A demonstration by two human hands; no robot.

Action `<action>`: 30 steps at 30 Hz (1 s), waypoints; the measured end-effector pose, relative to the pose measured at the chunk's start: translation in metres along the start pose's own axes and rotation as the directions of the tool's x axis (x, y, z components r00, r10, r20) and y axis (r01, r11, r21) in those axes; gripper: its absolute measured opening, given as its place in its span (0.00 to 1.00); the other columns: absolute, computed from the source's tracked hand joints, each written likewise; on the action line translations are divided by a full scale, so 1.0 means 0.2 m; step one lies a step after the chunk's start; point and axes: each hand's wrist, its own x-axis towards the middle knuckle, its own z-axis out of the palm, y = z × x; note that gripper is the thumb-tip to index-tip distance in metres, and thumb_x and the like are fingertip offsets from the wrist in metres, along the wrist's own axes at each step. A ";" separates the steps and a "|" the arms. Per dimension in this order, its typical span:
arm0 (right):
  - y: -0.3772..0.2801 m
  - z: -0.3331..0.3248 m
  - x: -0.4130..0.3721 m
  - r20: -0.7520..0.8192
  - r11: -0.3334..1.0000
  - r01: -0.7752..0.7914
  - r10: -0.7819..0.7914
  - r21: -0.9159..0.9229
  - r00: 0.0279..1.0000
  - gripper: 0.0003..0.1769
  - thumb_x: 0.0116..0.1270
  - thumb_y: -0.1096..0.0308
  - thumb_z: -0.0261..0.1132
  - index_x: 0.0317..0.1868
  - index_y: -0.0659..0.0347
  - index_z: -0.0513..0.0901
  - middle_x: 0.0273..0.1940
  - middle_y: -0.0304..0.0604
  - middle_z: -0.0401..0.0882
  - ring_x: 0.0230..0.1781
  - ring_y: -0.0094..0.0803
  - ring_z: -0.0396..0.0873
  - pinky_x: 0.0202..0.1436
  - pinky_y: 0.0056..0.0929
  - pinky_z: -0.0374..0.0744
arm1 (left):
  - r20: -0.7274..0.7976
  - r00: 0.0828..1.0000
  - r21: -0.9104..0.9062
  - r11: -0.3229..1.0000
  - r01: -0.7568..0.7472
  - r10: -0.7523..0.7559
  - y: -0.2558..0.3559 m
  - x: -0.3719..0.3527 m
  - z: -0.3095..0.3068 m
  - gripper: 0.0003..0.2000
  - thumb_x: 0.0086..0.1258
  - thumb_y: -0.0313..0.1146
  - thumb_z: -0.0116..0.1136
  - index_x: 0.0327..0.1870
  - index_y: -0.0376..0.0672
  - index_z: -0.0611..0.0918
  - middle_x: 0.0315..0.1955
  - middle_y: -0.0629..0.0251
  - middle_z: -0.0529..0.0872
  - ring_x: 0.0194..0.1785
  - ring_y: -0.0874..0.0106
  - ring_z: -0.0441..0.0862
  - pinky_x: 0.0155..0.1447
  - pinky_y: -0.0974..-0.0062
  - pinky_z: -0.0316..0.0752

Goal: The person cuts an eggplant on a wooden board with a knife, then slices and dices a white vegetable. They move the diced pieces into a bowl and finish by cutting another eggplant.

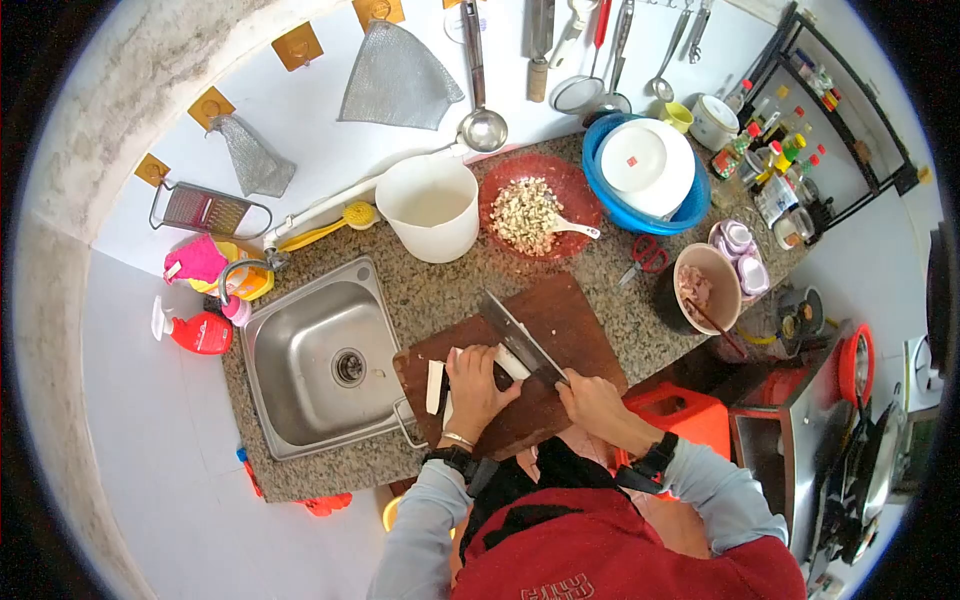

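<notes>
A brown wooden cutting board (575,325) lies on the counter in front of me. My left hand (474,385) presses down on a white vegetable piece (512,362), fingers curled over it. The piece sticks out on the right side of that hand, beside the blade. My right hand (592,402) grips the handle of a kitchen knife (524,336), its broad blade pointing away and to the left across the board. Another long white vegetable piece (434,388) lies on the board left of my left hand.
A steel sink (300,400) is at the left. Behind the board stand a white tub (428,212), a red basin (500,170) of diced food with a white spoon, and a blue basin (590,190) with white plates. Red scissors (650,255) and a meat bowl (730,275) are at right.
</notes>
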 end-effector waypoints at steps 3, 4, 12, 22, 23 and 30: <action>0.01 -0.02 -0.03 0.012 0.999 0.045 -0.045 -0.003 0.999 0.13 0.73 0.61 0.51 0.44 0.64 0.73 0.25 0.61 0.80 0.28 0.61 0.80 0.32 0.58 0.76 | -0.016 1.000 -0.005 1.000 0.000 0.000 0.00 0.00 0.01 0.34 0.44 0.47 0.74 0.52 0.41 0.75 0.47 0.58 0.77 0.57 0.58 0.71 0.69 0.48 0.56; 0.02 -0.02 -0.03 0.015 0.999 0.045 -0.045 -0.004 0.999 0.13 0.73 0.61 0.51 0.44 0.64 0.73 0.25 0.61 0.80 0.28 0.61 0.80 0.32 0.58 0.76 | -0.016 1.000 -0.004 1.000 0.002 -0.002 0.00 0.00 0.01 0.34 0.44 0.47 0.74 0.52 0.41 0.75 0.47 0.58 0.77 0.57 0.58 0.71 0.69 0.48 0.56; 0.01 0.12 0.06 -0.056 0.996 0.072 -0.075 -0.059 0.996 0.14 0.71 0.60 0.55 0.43 0.65 0.73 0.22 0.61 0.78 0.25 0.61 0.79 0.28 0.58 0.76 | 0.005 1.000 -0.011 1.000 0.004 -0.004 0.01 0.01 0.00 0.34 0.44 0.46 0.74 0.52 0.40 0.75 0.47 0.57 0.77 0.57 0.57 0.72 0.69 0.47 0.56; -0.01 0.01 0.00 -0.037 1.000 0.014 -0.013 0.024 0.999 0.15 0.71 0.60 0.54 0.43 0.65 0.73 0.23 0.63 0.78 0.26 0.63 0.79 0.31 0.60 0.75 | -0.002 1.000 -0.012 1.000 0.002 -0.002 0.00 0.00 -0.01 0.33 0.44 0.46 0.74 0.52 0.40 0.75 0.48 0.57 0.76 0.57 0.58 0.71 0.69 0.48 0.56; -0.01 0.01 -0.01 -0.028 0.999 0.041 -0.041 -0.005 0.999 0.14 0.71 0.60 0.53 0.42 0.65 0.73 0.23 0.61 0.79 0.26 0.61 0.80 0.30 0.58 0.76 | 0.000 1.000 -0.016 1.000 0.001 -0.001 0.01 0.00 -0.01 0.33 0.44 0.46 0.74 0.52 0.40 0.75 0.48 0.57 0.76 0.57 0.58 0.71 0.69 0.48 0.56; 0.00 0.04 -0.01 -0.018 0.995 0.095 -0.095 -0.018 0.995 0.13 0.72 0.62 0.52 0.43 0.65 0.73 0.23 0.59 0.79 0.25 0.59 0.80 0.29 0.56 0.77 | -0.005 1.000 -0.031 0.999 0.008 -0.008 0.00 0.00 -0.01 0.33 0.44 0.46 0.75 0.52 0.41 0.75 0.48 0.57 0.76 0.58 0.58 0.71 0.70 0.47 0.55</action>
